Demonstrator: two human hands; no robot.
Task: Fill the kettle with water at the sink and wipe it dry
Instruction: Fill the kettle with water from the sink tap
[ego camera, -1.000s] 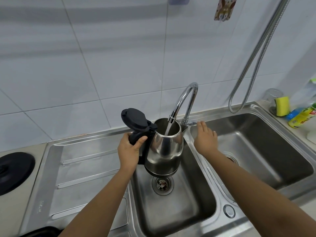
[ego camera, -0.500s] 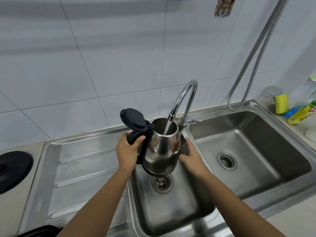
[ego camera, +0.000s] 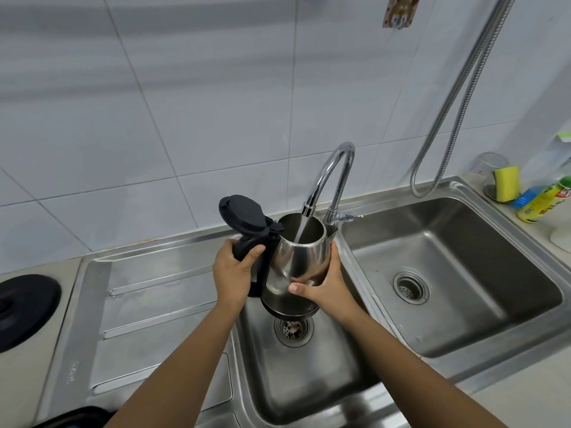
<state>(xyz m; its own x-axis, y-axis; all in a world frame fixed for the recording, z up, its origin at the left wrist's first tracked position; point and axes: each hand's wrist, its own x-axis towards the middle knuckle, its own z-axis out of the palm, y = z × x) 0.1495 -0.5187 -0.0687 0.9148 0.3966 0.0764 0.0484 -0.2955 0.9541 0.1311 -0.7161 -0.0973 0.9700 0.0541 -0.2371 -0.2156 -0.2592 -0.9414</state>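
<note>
A: What's taking up the counter?

B: A brushed steel double sink (ego camera: 457,239) is spanning it, ribbed drainboard on the left, and a curved chrome faucet (ego camera: 335,171) is running water.

A: And the kettle?

B: The shiny, rounded steel kettle (ego camera: 296,257) is hanging over the left basin under the stream, black lid (ego camera: 242,216) flipped up. A yellow sponge (ego camera: 506,183) is sitting well apart.

A: Hands?

B: The left hand (ego camera: 233,273) is wrapping its handle; the right hand (ego camera: 324,282) is cupping its side, fingers spread.
</note>
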